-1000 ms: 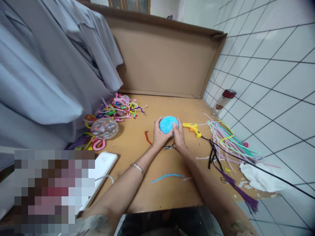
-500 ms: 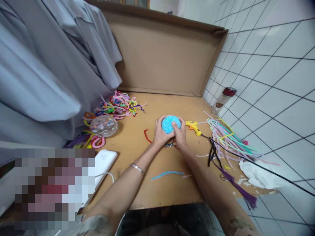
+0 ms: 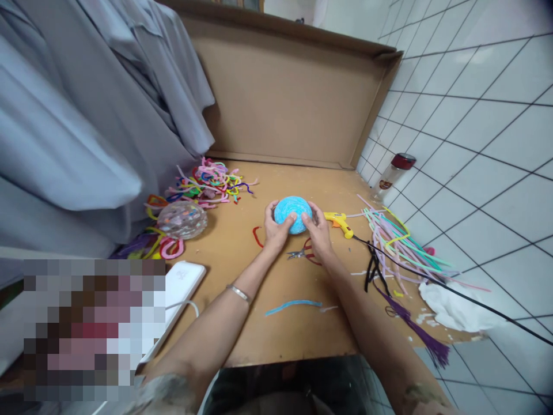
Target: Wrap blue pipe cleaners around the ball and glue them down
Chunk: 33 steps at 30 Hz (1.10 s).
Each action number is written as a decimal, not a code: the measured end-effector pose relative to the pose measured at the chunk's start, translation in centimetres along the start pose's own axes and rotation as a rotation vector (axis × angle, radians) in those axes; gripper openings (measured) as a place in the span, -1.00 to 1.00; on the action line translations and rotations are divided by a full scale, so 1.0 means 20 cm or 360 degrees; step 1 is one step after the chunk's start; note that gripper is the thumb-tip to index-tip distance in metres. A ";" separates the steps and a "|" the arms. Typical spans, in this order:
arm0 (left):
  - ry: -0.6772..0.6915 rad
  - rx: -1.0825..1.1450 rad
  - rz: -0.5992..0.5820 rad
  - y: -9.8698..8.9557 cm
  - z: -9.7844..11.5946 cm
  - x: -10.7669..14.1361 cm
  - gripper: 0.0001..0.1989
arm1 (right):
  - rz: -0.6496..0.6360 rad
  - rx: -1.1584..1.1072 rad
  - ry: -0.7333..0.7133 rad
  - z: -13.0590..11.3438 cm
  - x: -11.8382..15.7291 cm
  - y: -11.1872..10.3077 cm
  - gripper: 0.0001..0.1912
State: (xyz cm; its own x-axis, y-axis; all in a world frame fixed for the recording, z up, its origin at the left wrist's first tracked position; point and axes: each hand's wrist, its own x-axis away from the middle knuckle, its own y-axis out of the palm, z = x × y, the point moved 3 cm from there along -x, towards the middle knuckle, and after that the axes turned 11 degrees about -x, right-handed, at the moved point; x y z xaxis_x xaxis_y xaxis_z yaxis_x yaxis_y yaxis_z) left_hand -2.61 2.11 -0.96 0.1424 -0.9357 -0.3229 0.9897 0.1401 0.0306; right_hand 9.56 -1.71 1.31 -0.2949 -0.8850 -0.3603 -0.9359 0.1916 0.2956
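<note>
Between my two hands I hold a round blue ball wrapped in pipe cleaner [image 3: 294,211] above the table. My left hand [image 3: 275,229] is curled round its left side, thumb on the near face. Round the right side curls my right hand [image 3: 318,230], its thumb also pressed to the near face. Red-handled scissors [image 3: 298,253] lie just below the hands, partly covered by my right wrist. A yellow glue gun [image 3: 340,222] rests right of my right hand. Left of my left hand is a bent red pipe cleaner [image 3: 257,236].
A heap of coloured pipe cleaners [image 3: 211,181] and a clear ball [image 3: 183,219] lie left. Straight pipe cleaners [image 3: 401,242], a purple tassel [image 3: 415,328], white tissue [image 3: 453,305] and a glass bottle [image 3: 391,176] are right, crossed by a black cord [image 3: 453,284]. Cardboard [image 3: 285,92] stands behind.
The blue ball has shifted slightly left and turned in my hands. My hands have moved apart somewhat, both thumbs now on its near side, and more of the scissors shows.
</note>
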 end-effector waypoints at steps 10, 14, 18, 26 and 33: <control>-0.0012 -0.0007 -0.0040 0.01 0.01 0.02 -0.30 | 0.0028 -0.0015 0.0021 -0.01 0.01 0.00 -0.25; -0.0022 0.0018 -0.0045 0.02 0.01 0.02 -0.32 | 0.0046 0.0030 0.0000 -0.02 0.01 0.00 -0.31; -0.0030 0.0054 -0.0064 0.03 0.01 0.02 -0.31 | 0.0077 0.0064 -0.0005 -0.02 0.00 -0.01 -0.35; -0.0027 0.0148 -0.0103 0.04 0.00 0.03 -0.26 | 0.0204 0.0266 -0.0082 -0.01 -0.01 -0.02 -0.39; 0.0019 0.0270 -0.0113 0.05 -0.06 0.02 -0.42 | 0.0219 0.0302 -0.0066 0.00 -0.01 -0.03 -0.44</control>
State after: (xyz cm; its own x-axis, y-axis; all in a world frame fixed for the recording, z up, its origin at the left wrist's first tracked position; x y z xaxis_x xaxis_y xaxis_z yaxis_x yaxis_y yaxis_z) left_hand -1.67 2.22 -2.30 0.0731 -0.9372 -0.3410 0.9859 0.0164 0.1664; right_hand 10.26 -1.58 1.18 -0.4260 -0.8277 -0.3652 -0.9047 0.3886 0.1744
